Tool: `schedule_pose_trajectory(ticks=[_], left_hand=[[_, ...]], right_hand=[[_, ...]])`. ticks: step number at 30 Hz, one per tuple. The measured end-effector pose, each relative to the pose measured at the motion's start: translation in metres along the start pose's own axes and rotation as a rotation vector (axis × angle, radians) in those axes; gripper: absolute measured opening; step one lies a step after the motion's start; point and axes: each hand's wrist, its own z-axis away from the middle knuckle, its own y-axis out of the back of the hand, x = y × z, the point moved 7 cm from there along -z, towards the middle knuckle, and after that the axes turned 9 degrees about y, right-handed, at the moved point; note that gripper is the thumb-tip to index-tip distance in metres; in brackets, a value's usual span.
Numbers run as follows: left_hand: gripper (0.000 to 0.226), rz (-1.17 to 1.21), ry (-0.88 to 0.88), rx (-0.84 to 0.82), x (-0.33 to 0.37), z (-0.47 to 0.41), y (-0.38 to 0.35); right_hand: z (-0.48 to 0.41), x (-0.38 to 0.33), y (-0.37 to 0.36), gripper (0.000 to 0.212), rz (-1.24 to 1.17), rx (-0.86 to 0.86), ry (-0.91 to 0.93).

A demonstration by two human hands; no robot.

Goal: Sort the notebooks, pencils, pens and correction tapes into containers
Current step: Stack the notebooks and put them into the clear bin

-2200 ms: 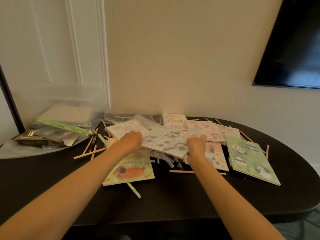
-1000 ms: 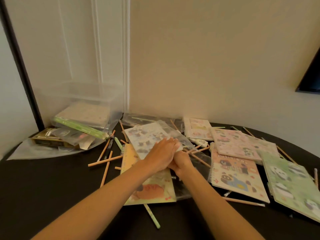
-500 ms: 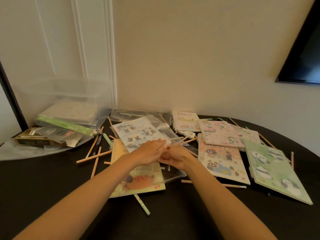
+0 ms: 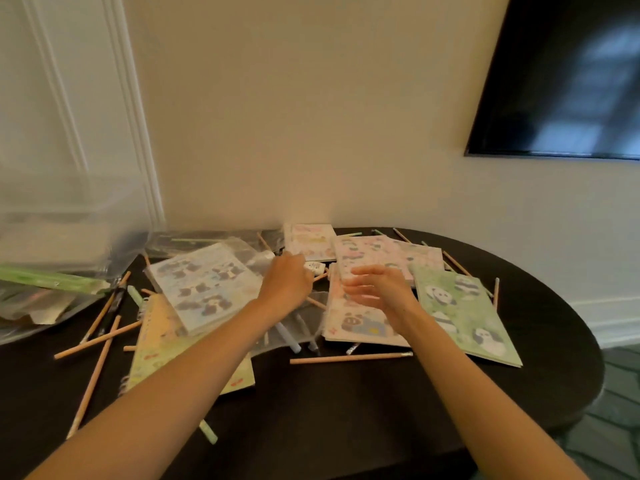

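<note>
Left hand curls just beside the small white correction tape, fingertips hidden, so a pinch cannot be told; it likely reaches for that 1 piece. Right hand hovers, fingers spread, over the pale pink animal-print notebook, seemingly clearing room.

notebooks lay flat, overlapping: green panda notebook at right, blue panda notebook at left, partly over yellow spiral notebook. wooden pencils scattered around. white correction tape mid-pile. clear container far left.
</note>
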Motion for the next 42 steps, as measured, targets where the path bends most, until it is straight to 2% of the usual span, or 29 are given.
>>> schedule_pose_trajectory(ticks=[3, 6, 8, 11, 13, 16, 20, 24, 27, 31, 36, 40, 42], left_hand=[[0.022, 0.096, 0.018, -0.043, 0.031, -0.014, -0.014], [0.026, 0.260, 0.152, -0.180, 0.042, -0.034, -0.040], [0.015, 0.450, 0.324, -0.286, 0.038, -0.048, -0.061], [0.033, 0.528, 0.446, -0.351, 0.032, -0.059, -0.081], [0.036, 0.557, 0.486, -0.383, 0.030, -0.067, -0.095], [0.032, 0.642, 0.547, -0.409, 0.027, -0.072, -0.110], [0.029, 0.768, 0.578, -0.366, 0.029, -0.076, -0.120], [0.017, 0.898, 0.639, -0.407, 0.039, -0.071, -0.129], [0.028, 1.030, 0.674, -0.403, 0.044, -0.067, -0.132], [0.033, 1.127, 0.551, -0.338, 0.052, -0.066, -0.118], [0.014, 1.111, 0.344, -0.290, 0.059, -0.055, -0.075], [0.014, 1.174, 0.218, -0.302, 0.047, -0.044, -0.038], [0.013, 1.252, 0.164, -0.319, 0.035, -0.038, -0.021]], right_hand=[[-0.021, 0.003, 0.052, 0.016, 0.197, 0.268, 0.113], [-0.039, 0.008, 0.089, 0.018, 0.431, 0.401, 0.161], [-0.051, 0.014, 0.103, 0.026, 0.574, 0.407, 0.127], [-0.068, 0.024, 0.109, 0.033, 0.670, 0.313, 0.052], [-0.078, 0.033, 0.106, 0.035, 0.699, 0.224, 0.035], [-0.084, 0.040, 0.103, 0.034, 0.627, 0.131, 0.043], [-0.082, 0.039, 0.114, 0.035, 0.397, 0.138, -0.007], [-0.080, 0.036, 0.116, 0.033, 0.352, 0.113, -0.028], [-0.080, 0.039, 0.118, 0.033, 0.306, 0.117, -0.052], [-0.078, 0.042, 0.120, 0.031, 0.326, 0.135, -0.036], [-0.078, 0.033, 0.113, 0.038, 0.287, 0.207, 0.044], [-0.072, 0.017, 0.100, 0.058, 0.129, 0.289, 0.116], [-0.070, 0.013, 0.091, 0.070, -0.066, 0.302, 0.072]])
